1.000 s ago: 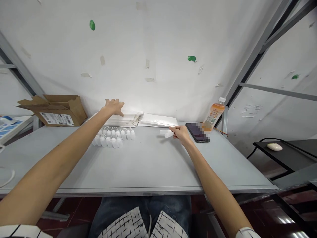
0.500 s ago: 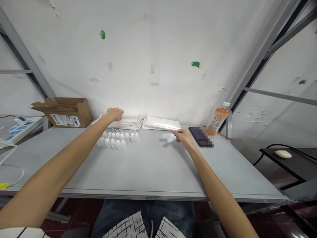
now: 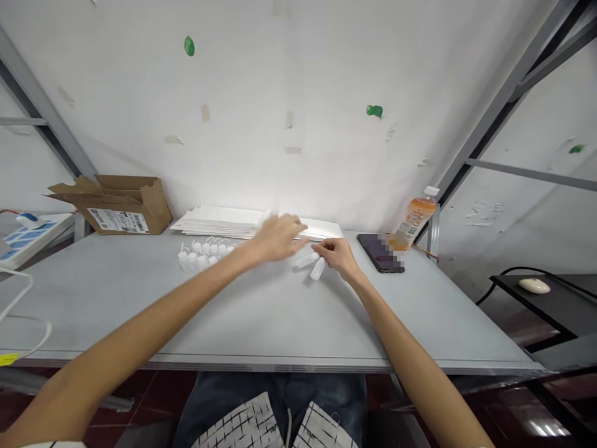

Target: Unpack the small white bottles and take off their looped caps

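My right hand (image 3: 338, 256) is closed on a small white plastic bottle (image 3: 318, 269) that tilts down toward the grey table (image 3: 280, 311). My left hand (image 3: 277, 237) is blurred by motion just left of it, near a second small white piece (image 3: 305, 260); its fingers are smeared. A cluster of several small white bottles (image 3: 203, 254) with looped caps lies further left. Behind them sit a stack of flat white sheets (image 3: 219, 221) and a second white stack (image 3: 321, 229) by the wall.
An open cardboard box (image 3: 114, 204) stands at the back left. A dark phone (image 3: 380, 252) and an orange drink bottle (image 3: 413, 218) sit at the back right. A power strip (image 3: 25, 231) and white cable (image 3: 23, 311) lie far left; a mouse (image 3: 534, 285) rests on a black side table.
My left hand has left the stack of white sheets and swung right to beside my right hand. The right hand has tipped its bottle downward.
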`<action>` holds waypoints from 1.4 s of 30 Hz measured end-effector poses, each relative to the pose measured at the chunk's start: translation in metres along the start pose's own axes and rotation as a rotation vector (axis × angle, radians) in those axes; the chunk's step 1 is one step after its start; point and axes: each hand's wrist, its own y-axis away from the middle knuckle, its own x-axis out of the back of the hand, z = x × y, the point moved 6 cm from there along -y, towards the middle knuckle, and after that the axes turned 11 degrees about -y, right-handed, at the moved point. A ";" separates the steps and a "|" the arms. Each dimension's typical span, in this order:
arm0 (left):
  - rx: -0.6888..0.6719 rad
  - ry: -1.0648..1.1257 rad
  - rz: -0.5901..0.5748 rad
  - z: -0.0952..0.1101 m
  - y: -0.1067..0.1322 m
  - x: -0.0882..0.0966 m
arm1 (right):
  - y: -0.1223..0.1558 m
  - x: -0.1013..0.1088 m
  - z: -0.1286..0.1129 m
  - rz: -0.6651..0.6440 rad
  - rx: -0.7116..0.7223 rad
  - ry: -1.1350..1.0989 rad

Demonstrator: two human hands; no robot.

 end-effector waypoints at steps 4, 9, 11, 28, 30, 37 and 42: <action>0.079 0.423 -0.129 0.019 0.013 -0.050 | 0.004 -0.009 -0.006 -0.043 0.067 0.048; 0.237 0.653 -0.114 0.004 0.025 -0.081 | 0.008 -0.019 -0.011 -0.030 0.209 0.152; 0.223 0.762 -0.130 0.004 0.028 -0.088 | 0.012 -0.024 -0.015 -0.016 0.292 0.230; 0.228 0.864 -0.072 0.006 0.035 -0.110 | 0.029 -0.043 -0.029 -0.145 0.574 0.438; 0.228 0.852 -0.074 0.005 0.035 -0.108 | 0.029 -0.042 -0.031 -0.159 0.556 0.418; 0.223 0.864 -0.093 0.005 0.037 -0.103 | 0.028 -0.038 -0.032 -0.186 0.512 0.404; 0.200 0.865 -0.066 0.004 0.036 -0.100 | 0.024 -0.036 -0.027 -0.234 0.480 0.420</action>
